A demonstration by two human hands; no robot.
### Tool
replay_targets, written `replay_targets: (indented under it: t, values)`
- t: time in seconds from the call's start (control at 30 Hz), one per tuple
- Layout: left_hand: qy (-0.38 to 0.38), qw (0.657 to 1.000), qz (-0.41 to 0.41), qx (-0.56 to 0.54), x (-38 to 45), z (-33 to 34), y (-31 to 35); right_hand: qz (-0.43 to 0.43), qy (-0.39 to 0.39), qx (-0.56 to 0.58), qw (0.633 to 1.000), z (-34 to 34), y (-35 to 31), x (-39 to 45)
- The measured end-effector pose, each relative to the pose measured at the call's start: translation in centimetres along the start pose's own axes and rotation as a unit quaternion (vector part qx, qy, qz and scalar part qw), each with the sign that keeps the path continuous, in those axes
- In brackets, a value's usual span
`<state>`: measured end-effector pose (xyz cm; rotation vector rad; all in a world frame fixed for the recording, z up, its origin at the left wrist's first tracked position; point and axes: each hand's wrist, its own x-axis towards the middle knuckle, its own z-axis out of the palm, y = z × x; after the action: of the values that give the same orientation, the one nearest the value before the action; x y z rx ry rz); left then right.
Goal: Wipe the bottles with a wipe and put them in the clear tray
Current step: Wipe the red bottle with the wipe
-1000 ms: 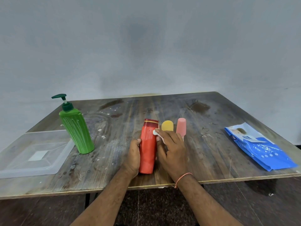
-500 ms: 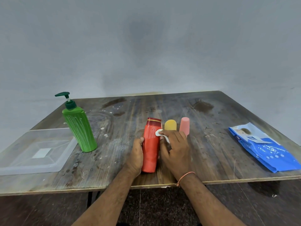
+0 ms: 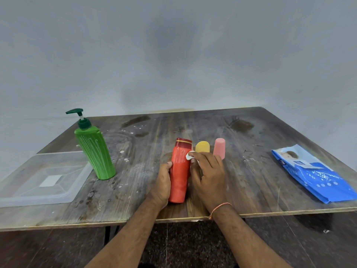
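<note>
A red bottle with a dark red cap stands near the table's front edge. My left hand grips its left side. My right hand holds a small white wipe and presses it against the bottle's upper right side. Behind my right hand stand a small yellow bottle and a small pink bottle, their lower parts hidden. A green pump bottle stands to the left. The clear tray lies at the table's left edge.
A blue pack of wipes lies at the right of the wooden table. The table's front edge runs just under my wrists. A grey wall rises behind the table.
My right hand has slid the wipe a little along the red bottle's upper right side. My left hand keeps its grip on the bottle. The camera view has shifted slightly.
</note>
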<state>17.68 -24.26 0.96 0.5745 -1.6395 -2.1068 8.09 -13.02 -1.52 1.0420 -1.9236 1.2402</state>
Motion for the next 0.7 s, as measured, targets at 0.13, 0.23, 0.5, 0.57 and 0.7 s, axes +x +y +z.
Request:
replay_targets:
  t: [0.13,0.23,0.5,0.57,0.7]
  values:
    - [0.000,1.000,-0.001,-0.005,0.00,0.15,-0.09,-0.038,-0.009,0.002,0.999,-0.29,-0.37,-0.08]
    - [0.002,1.000,-0.001,-0.006,0.03,0.14,-0.07,-0.028,0.005,-0.007,1.000,-0.16,-0.22,-0.09]
    - [-0.006,1.000,-0.002,0.003,0.18,0.07,-0.15,-0.042,-0.007,0.006,0.999,-0.25,-0.32,-0.14]
    - [-0.013,1.000,-0.001,0.013,0.06,0.08,-0.09,-0.041,0.000,0.004,0.999,-0.25,-0.41,-0.18]
    - [-0.005,1.000,-0.011,0.017,0.02,0.08,-0.03,-0.015,0.006,-0.004,1.000,-0.06,-0.11,-0.08]
